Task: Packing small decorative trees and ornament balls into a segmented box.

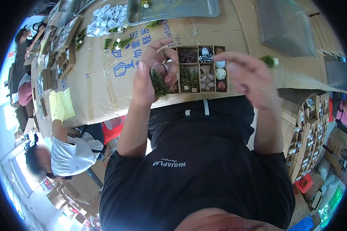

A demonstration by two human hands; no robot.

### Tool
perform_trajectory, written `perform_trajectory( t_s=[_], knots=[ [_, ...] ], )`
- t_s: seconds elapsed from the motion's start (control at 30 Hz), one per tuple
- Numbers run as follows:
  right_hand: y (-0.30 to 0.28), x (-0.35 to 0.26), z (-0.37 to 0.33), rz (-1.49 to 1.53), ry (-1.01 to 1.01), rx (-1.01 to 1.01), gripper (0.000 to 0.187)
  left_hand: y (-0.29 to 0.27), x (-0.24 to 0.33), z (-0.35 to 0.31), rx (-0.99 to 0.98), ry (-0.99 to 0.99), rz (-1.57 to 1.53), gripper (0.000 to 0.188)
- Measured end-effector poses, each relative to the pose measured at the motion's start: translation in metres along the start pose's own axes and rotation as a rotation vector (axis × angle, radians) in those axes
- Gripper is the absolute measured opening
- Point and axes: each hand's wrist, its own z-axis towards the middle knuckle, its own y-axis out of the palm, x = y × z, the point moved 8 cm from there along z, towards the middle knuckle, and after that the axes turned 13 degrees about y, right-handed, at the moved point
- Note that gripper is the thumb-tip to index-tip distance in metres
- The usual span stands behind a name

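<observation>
The left hand (154, 71) is curling loosely around a small green tree (158, 83) with a pale loop (160, 67), its thumb standing apart from its bent fingers; whether the fingertips are pinching the loop is not showing clearly. This tree is hanging at the left edge of a divided cardboard box (189, 92), beside a partly covered woven brown ball (174, 89). The right hand (248, 77) is reaching over the box's right side with its index finger stretched out, but it is blurring, so I cannot tell whether it is gripping anything.

Inside the box, 2 little trees (190, 79) are standing side by side in 1 compartment, below a dark snowflake (188, 56). A white-tipped pine cone (206, 54) is sitting above a pale wooden ornament (207, 79), and balls (221, 74) are filling much of the right column.

Good handling is probably depending on holding the tree near its base, so the bristles aren't bending, and on gathering the loop in close, so it isn't catching on a divider. The free fingers are likely serving best by steadying the rim lightly, without pressing on the ornaments
</observation>
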Motion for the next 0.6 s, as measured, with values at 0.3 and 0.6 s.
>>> perform_trajectory(
  t_s=[0.3,0.6],
  knots=[
    [0.065,0.001,0.025,-0.346,-0.092,0.066,0.018,0.033,0.002,0.008,-0.128,0.102,0.128,0.106],
    [0.041,-0.009,0.038,0.116,0.111,-0.198,0.022,-0.005,0.001,-0.016,0.028,-0.176,0.453,0.032]
  ],
)
